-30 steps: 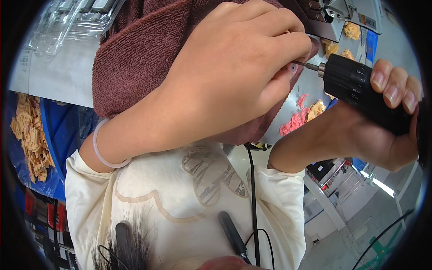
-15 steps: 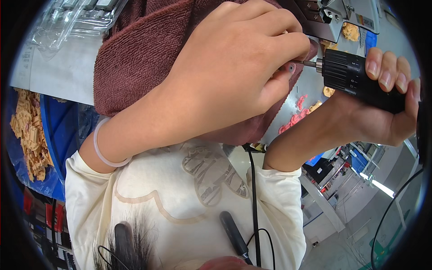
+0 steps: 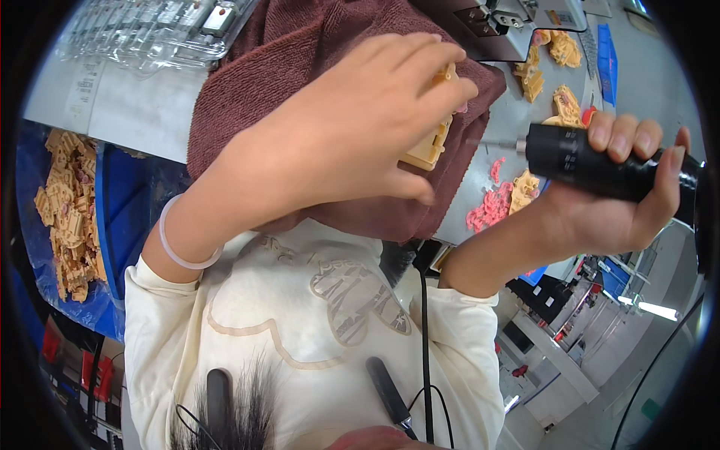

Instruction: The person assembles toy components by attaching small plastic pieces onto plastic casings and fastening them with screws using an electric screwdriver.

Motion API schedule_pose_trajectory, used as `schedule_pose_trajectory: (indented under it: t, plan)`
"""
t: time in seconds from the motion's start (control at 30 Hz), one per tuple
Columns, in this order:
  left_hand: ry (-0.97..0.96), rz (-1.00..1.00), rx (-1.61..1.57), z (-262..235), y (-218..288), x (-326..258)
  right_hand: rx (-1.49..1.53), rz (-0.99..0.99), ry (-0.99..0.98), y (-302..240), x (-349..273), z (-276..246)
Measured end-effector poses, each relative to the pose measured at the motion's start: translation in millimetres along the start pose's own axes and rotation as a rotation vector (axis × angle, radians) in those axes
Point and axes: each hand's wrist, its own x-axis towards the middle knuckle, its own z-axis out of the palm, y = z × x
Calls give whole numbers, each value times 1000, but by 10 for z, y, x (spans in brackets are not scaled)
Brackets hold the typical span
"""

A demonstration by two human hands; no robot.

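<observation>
My left hand (image 3: pixel 367 112) lies over a pale yellow moulded plastic part (image 3: pixel 429 150), its fingers curled across the top and the thumb by the near edge. Much of the part is hidden under the hand; it rests on a folded brown towel (image 3: pixel 247 97). In my right hand (image 3: pixel 622 180) is a black electric screwdriver (image 3: pixel 559 154), held level with fingers wrapped round its body. Its thin metal bit (image 3: pixel 495 143) points left toward the part, with a gap between them. The bit's end looks blurred.
Small pink pieces (image 3: pixel 491 210) and more yellow parts (image 3: pixel 564 105) lie on the table to the right. At the far right stands a metal fixture (image 3: pixel 495 22). Clear plastic trays (image 3: pixel 157 37) sit far left, above a blue bin (image 3: pixel 120 217) and a heap of yellow parts (image 3: pixel 71 217).
The screwdriver has moved back and down, its bit now away from my left hand. My left hand has shifted left and its fingers have loosened, showing the yellow part.
</observation>
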Motion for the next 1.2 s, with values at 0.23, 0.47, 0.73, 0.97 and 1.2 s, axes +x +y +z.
schedule_pose_trajectory:
  t: [0.23,0.47,0.73,0.97,1.2]
  plan:
    - [-33,-52,249,-283,206,-45,-8,42,115,-91,-334,-19]
    - [253,-901,418,-1787,431,-1480,-53,119,222,-179,-643,-227]
    - [305,-1349,531,-1836,350,-2771,15,297,339,77,-691,-167]
    - [184,-687,424,-1568,388,-1485,50,249,379,-67,-840,-446]
    - [81,-421,358,-1229,601,-1027,150,154,533,-484,-926,-960]
